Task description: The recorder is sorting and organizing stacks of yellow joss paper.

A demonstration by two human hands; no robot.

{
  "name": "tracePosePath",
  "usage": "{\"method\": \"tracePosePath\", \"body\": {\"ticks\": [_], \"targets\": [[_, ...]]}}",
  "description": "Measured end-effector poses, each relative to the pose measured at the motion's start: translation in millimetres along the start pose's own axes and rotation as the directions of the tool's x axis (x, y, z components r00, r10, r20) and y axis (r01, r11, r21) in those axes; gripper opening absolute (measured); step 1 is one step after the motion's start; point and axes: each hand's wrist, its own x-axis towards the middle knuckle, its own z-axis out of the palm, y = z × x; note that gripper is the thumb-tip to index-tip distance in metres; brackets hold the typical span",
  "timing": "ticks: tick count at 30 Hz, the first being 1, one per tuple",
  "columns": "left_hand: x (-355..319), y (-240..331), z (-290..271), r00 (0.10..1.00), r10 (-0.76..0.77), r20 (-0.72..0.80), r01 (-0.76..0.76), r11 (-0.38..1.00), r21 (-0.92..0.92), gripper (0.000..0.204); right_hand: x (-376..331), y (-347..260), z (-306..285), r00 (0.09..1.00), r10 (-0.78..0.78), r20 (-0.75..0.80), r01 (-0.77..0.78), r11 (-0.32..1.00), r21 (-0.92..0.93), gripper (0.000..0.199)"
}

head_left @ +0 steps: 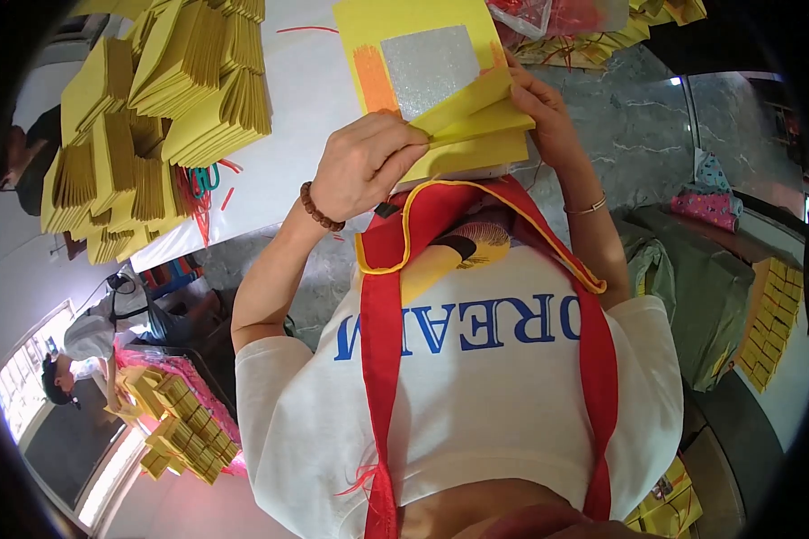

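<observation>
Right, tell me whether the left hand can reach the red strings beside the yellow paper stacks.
Probably yes: mostly white tabletop shows between the left hand and the red strings. It is pinching the folded yellow paper, though, so it would likely have to let go first.

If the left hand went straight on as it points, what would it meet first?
Likely the folded yellow paper the left hand touches; beyond that, perhaps the right hand, though depth is unclear.

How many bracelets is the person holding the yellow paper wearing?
2: a brown, round-beaded bracelet on the wrist of the left hand, and a thin, shiny bangle on the wrist of the right hand. No others show.
</observation>
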Motion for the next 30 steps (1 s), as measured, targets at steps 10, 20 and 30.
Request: {"method": "tracePosePath", "body": {"ticks": [10,20,30], "targets": [[0.7,-9.4,-4.9,0.966,-0.23,0.12,0.255,0.925,-0.282,0.013,1.6,-11.9,12.7,0.991,0.094,-0.096,-0.085,0.991,0.101,0.019],[1.0,-8.7,-6.8,0.929,-0.325,0.18,0.37,0.84,-0.397,0.011,3.7,-8.2,11.9,0.982,0.142,-0.123,-0.117,0.975,0.186,0.019],[-2.0,-12.1,-3.4,0.921,-0.352,0.17,0.39,0.828,-0.402,0.01,3.4,-7.2,12.6,0.976,0.152,-0.159,-0.125,0.977,0.17,0.02]]}}
